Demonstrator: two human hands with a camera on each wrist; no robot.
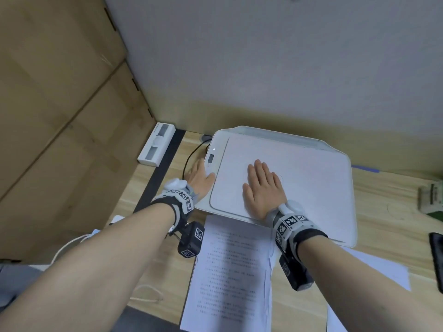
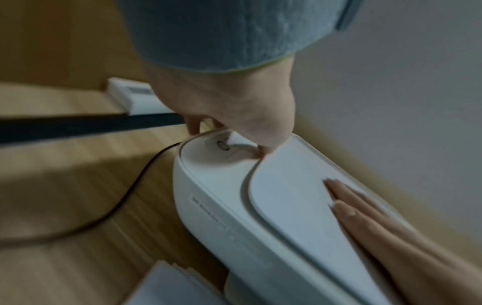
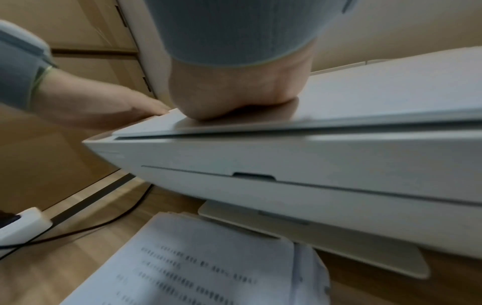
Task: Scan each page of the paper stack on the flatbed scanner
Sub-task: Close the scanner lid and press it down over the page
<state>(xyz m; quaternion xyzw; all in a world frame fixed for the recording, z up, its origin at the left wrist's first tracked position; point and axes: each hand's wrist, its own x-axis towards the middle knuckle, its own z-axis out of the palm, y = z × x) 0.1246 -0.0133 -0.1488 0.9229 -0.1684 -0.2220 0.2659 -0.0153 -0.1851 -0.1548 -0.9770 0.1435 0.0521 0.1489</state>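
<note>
A white flatbed scanner [image 1: 311, 149] stands on the wooden desk with its lid [image 1: 311, 183] down. My right hand [image 1: 262, 185] lies flat, fingers straight, on the lid's front left part; its heel [image 3: 234, 99] presses the lid. My left hand [image 1: 200, 174] rests at the scanner's left side, thumb [image 2: 263, 149] touching the control strip [image 1: 211, 159] beside the lid edge, while its fingers reach past the far edge. A stack of printed pages [image 1: 230, 271] lies on the desk just in front of the scanner [image 3: 287, 156]. Whatever is under the lid is hidden.
Loose white sheets [image 1: 378, 267] lie at the front right. A black cable [image 1: 189, 159] curves left of the scanner. A white box [image 1: 155, 144] sits at the back left. A dark phone [image 1: 436, 257] and a green-white object [image 1: 431, 200] are at the right edge.
</note>
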